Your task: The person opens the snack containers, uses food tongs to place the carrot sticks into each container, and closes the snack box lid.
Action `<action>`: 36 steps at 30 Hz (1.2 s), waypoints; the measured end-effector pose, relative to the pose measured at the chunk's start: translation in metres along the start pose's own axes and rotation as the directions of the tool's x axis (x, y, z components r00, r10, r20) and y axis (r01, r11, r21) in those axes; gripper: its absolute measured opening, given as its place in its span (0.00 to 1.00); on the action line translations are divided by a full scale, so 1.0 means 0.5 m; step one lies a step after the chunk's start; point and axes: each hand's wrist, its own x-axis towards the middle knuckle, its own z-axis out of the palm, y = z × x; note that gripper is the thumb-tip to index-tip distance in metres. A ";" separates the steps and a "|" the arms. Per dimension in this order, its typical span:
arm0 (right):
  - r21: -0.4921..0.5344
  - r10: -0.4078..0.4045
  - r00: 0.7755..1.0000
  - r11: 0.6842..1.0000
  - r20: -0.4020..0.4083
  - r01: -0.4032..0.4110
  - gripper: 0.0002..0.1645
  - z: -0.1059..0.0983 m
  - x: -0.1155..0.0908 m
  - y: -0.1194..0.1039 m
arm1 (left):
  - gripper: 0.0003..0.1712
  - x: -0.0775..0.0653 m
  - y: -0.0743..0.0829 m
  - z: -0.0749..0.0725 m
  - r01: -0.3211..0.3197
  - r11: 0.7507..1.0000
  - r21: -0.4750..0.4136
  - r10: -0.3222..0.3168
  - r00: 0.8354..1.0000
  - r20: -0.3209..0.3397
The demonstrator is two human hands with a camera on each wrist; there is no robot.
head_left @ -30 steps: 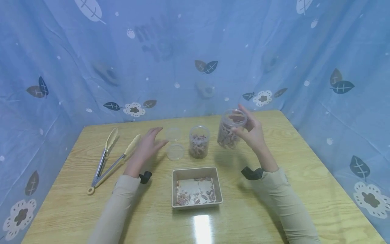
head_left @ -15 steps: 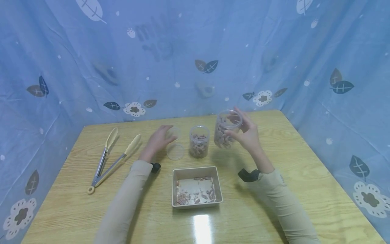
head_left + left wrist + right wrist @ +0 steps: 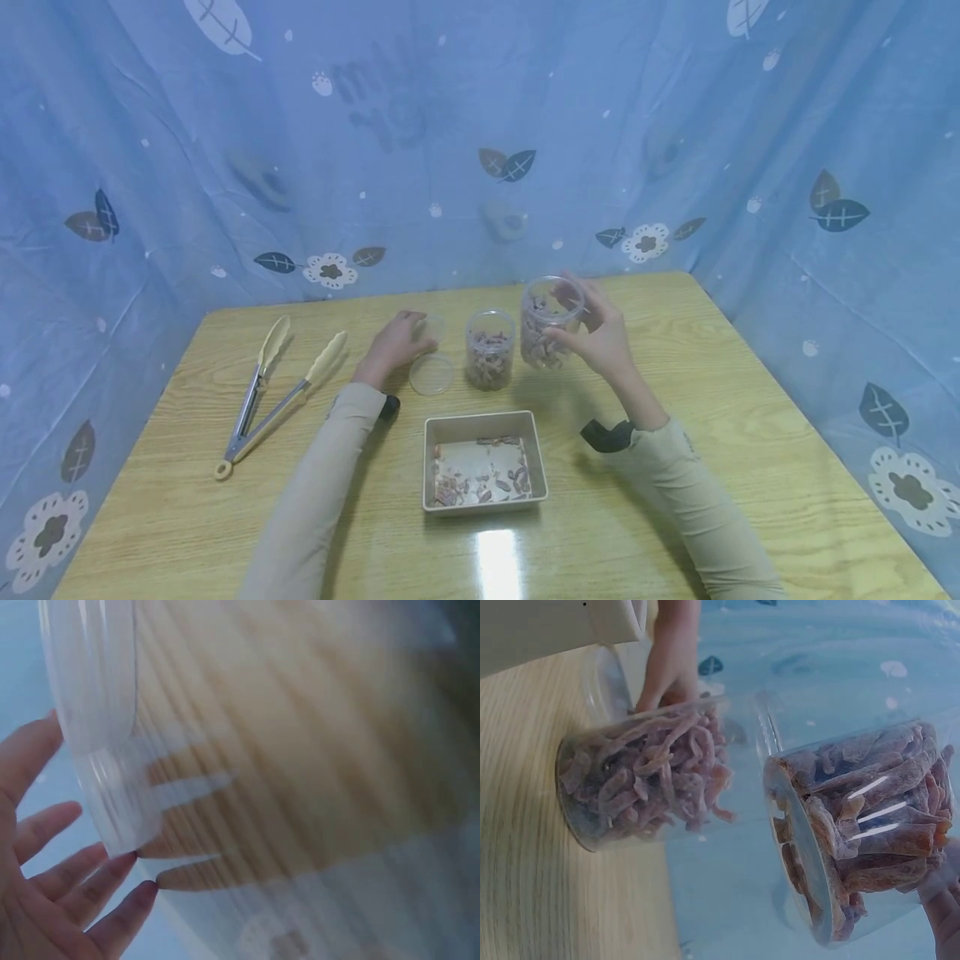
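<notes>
My right hand (image 3: 603, 333) grips a clear plastic jar (image 3: 862, 825) of reddish-brown strips, like dried meat, thumb and fingers round its upper part. The jar hangs tilted above the table, its base showing in the right wrist view. Beside it a second clear jar (image 3: 491, 354), without a lid, stands upright with thinner dried strips inside. My left hand (image 3: 393, 346) reaches over the far round clear lid (image 3: 431, 327), fingers loosely spread. In the left wrist view its fingertips (image 3: 146, 889) are at the lid's edge, low over the table. A nearer lid (image 3: 431, 375) lies flat.
A beige rectangular tray (image 3: 486, 506) with scattered scraps of the dried strips sits at the front middle. Spread tongs (image 3: 247, 425) with cream tips lie at left. A blue patterned curtain (image 3: 480, 125) surrounds the back and sides of the wooden table (image 3: 750, 467).
My left hand has moved right to the far lid. My right hand has brought its jar left and slightly down, closer to the standing jar.
</notes>
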 end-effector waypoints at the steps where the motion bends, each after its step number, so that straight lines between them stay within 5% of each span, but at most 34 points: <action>1: -0.001 0.003 1.000 1.000 0.000 -0.003 0.44 0.001 0.000 0.000 | 0.38 0.000 0.000 -0.001 0.004 1.000 -0.001 -0.004 1.000 -0.002; 9: 0.037 -0.008 1.000 0.999 0.017 0.007 0.40 0.004 -0.005 -0.006 | 0.37 -0.009 -0.005 -0.008 0.030 1.000 -0.008 -0.030 0.999 -0.021; 16: 0.012 -0.031 0.999 0.999 0.039 0.030 0.42 0.005 -0.003 -0.012 | 0.35 -0.032 0.000 -0.025 0.046 0.992 -0.115 -0.055 0.996 -0.071; 36: -0.080 -0.023 0.993 0.996 0.113 0.032 0.46 0.002 -0.005 -0.016 | 0.34 -0.088 0.048 -0.078 -0.052 0.988 -0.142 0.024 0.981 -0.193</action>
